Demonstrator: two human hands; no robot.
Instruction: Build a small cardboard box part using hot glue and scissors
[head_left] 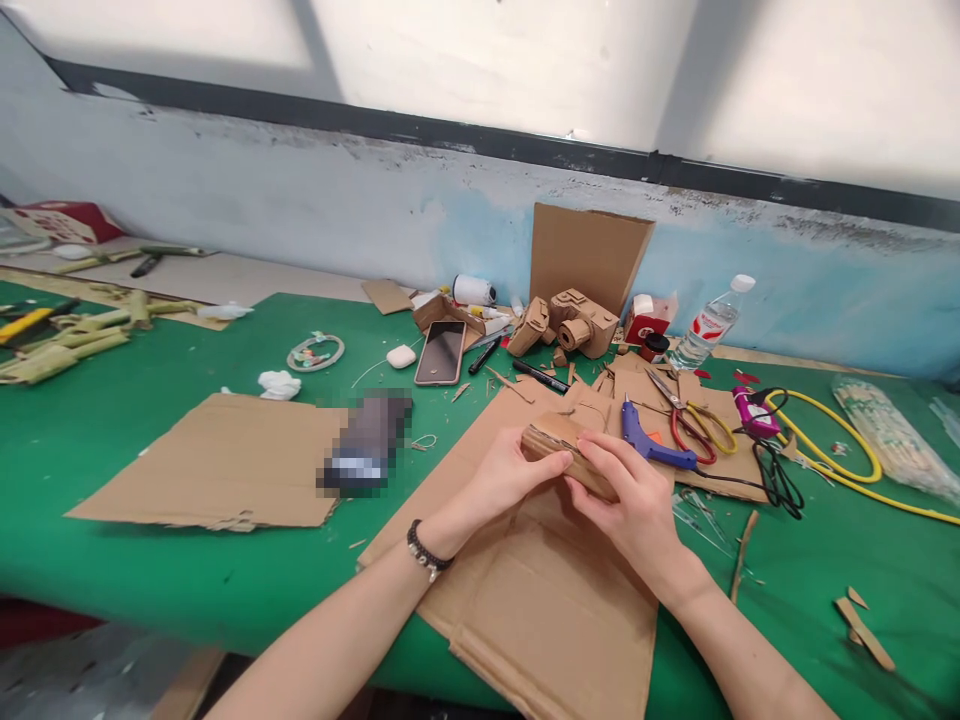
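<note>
Between both hands is a small cardboard box (551, 430), held above a large cardboard sheet (555, 610). My left hand (514, 475) grips its left end, the thumb lying along the near side. With fingers on the top edge and thumb underneath, my right hand (630, 495) closes on the right end. Just beyond the right hand lies a blue hot glue gun (652, 440), beside scissors with red and yellow handles (694, 425). Farther back stands a camera model made of cardboard (581, 322), with a smaller cardboard piece (529, 328) against its left.
A water bottle (709, 325) stands near the wall. Left are a phone (441, 352), a pixelated dark object (367, 440) and a flat cardboard piece (217, 460). A yellow cable (840, 410) and a bag of sticks (892, 435) lie right. Cardboard scraps (862, 630) sit front right.
</note>
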